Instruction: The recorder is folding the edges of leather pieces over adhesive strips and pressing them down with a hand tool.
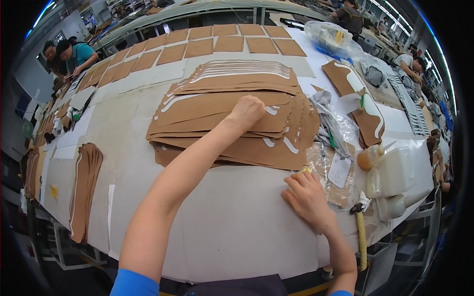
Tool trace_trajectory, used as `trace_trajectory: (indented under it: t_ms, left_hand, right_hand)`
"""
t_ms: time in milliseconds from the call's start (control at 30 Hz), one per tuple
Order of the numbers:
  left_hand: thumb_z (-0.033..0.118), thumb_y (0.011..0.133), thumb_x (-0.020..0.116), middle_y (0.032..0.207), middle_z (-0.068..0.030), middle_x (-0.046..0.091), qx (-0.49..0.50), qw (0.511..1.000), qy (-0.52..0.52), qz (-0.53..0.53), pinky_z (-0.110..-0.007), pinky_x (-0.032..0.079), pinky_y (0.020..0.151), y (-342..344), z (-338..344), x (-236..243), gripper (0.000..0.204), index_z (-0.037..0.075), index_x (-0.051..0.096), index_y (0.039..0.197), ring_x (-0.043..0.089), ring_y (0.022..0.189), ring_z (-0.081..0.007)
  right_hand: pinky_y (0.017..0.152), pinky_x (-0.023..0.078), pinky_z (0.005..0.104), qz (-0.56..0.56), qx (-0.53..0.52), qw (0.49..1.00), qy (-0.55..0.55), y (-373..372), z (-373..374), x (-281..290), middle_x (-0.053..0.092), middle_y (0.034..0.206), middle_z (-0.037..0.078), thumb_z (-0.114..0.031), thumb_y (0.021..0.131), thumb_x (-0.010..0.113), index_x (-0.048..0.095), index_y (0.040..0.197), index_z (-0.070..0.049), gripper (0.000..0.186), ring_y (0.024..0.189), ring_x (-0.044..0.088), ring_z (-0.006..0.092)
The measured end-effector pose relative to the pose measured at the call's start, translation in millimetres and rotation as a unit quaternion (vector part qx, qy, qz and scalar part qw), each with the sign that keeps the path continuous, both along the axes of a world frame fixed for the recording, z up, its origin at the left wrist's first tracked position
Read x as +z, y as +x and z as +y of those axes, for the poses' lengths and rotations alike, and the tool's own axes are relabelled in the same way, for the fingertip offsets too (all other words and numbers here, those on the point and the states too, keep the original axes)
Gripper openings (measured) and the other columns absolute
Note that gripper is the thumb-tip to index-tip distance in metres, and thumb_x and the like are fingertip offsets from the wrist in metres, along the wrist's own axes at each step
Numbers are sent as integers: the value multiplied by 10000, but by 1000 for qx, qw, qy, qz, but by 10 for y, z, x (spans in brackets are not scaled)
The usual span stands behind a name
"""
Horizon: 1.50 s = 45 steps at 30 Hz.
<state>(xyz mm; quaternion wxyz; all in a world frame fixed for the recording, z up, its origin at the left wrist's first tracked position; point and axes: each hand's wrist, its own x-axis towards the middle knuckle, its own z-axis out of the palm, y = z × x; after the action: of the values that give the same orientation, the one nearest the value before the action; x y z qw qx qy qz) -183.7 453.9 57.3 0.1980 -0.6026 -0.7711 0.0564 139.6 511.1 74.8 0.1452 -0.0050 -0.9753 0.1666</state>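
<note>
A fanned stack of long tan leather pieces with white edges [232, 123] lies across the middle of the white table [232, 227]. My left hand [247, 111] reaches out over it, fingers curled down onto the top pieces. My right hand [307, 195] rests flat on the table near the stack's right end, fingertips at a small yellow bit and the edge of a clear plastic bag [328, 170]. Whether the left hand pinches a piece is hidden.
More tan pieces lie in rows at the back [217, 44], in a pile at the left edge [84, 187] and at the right [360, 98]. White plastic jugs [395, 172] and a yellow-handled hammer [361, 232] sit at the right. Other people work nearby.
</note>
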Motion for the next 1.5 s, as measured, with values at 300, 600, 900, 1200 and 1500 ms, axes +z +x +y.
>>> trace_trajectory:
  t_ms: [300,600,900,1200,1500]
  left_hand:
    - [90,784,756,1038,-183,733,75,996,46,22,-397,604,760,-40,171,-98,316,1,686,1080,752,934,-291]
    - [101,858,725,890,-148,749,-40,980,183,-74,-425,592,737,-402,-157,39,157,41,732,1002,765,879,-306]
    - [242,1015,753,1156,-20,754,41,456,778,-431,-289,549,836,-944,-2744,686,244,74,749,1191,706,994,-118]
    - [158,1068,675,958,-112,782,291,807,495,-137,-315,536,712,877,-4099,1186,245,-73,757,1077,692,814,-146]
    - [44,893,690,1223,-105,761,-61,963,212,-153,-331,627,822,2158,-3640,-515,362,17,725,1253,758,1077,-234]
  right_hand:
    - [976,470,439,123,10,992,-1,-1383,467,-319,659,1211,129,-127,886,768,663,1126,-3,290,1175,599,328]
    - [1006,471,462,160,-17,984,71,-1972,541,-467,628,1385,137,-274,921,766,689,1226,-5,414,1233,566,352]
    - [1000,457,500,135,-47,985,93,-2009,501,-551,567,1485,125,-370,925,773,686,1304,-66,493,1280,535,360]
    - [789,549,344,-24,143,924,-354,-1252,-789,-92,734,1096,118,-221,1026,694,686,1269,3,331,960,706,222]
    - [622,564,281,-296,-5,665,-685,-301,-1170,-322,775,1026,135,-412,1123,522,650,1319,69,536,847,735,169]
